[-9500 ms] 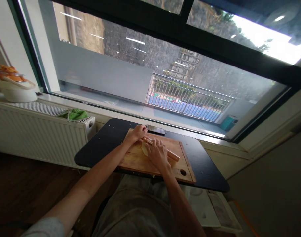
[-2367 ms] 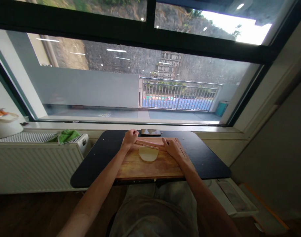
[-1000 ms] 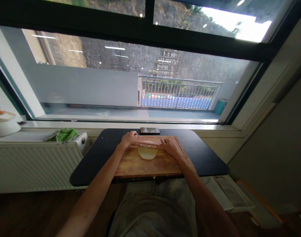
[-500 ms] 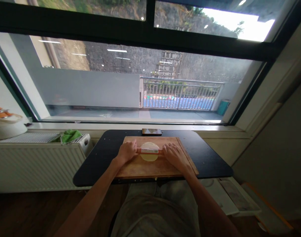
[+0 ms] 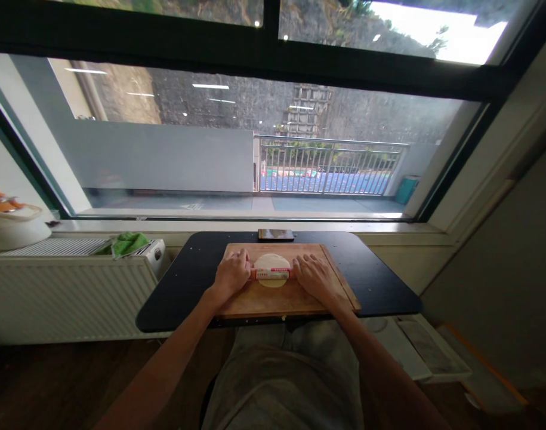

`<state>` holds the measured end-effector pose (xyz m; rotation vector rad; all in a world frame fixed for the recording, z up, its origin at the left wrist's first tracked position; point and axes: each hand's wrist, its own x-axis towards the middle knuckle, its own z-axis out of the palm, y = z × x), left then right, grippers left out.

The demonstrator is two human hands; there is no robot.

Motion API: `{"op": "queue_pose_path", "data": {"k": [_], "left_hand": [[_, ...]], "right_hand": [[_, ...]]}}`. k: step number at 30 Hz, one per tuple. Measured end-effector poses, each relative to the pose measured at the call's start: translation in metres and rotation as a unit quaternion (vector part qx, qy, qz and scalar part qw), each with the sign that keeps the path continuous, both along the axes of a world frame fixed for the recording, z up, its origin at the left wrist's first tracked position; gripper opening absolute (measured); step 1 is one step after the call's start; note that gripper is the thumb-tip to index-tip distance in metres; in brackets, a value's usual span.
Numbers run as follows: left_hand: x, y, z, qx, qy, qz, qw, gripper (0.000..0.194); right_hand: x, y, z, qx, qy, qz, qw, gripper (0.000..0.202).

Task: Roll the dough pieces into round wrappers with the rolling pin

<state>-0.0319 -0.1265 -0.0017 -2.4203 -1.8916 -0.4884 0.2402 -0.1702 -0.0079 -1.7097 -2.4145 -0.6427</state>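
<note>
left fingers and right fingers (at opposite ends) rest on a rolling pin across round dough.

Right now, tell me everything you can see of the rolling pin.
The rolling pin is a slim, reddish-brown rod that looks like wood, with a white and red label along its middle, its print too small to read. It lies crosswise over the round, pale dough on the wooden board, nearly level in the view. The left hand covers one end and the right hand the other, so neither tip shows.
</note>
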Motion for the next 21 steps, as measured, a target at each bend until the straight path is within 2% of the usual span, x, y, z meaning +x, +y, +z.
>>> {"op": "queue_pose_path", "data": {"k": [4, 8, 11, 16, 21], "left_hand": [[0.0, 0.013, 0.006, -0.008, 0.042, -0.006, 0.999, 0.037], [-0.001, 0.023, 0.011, -0.001, 0.109, -0.059, 0.992, 0.029], [0.0, 0.031, 0.014, -0.005, 0.122, -0.073, 0.99, 0.034], [0.005, 0.054, 0.019, -0.048, 0.006, -0.004, 0.999, 0.033], [0.01, 0.077, 0.023, -0.06, -0.014, 0.016, 0.998, 0.034]], "right_hand": [[0.005, 0.012, -0.012, 0.059, -0.031, 0.014, 0.998, 0.03], [0.008, 0.023, -0.012, 0.036, -0.036, 0.014, 0.999, 0.034], [0.006, 0.033, -0.006, -0.01, -0.026, -0.009, 1.0, 0.036], [-0.004, 0.049, 0.011, -0.1, 0.014, -0.054, 0.993, 0.044], [-0.008, 0.068, 0.033, -0.125, 0.046, -0.093, 0.987, 0.038]]}}
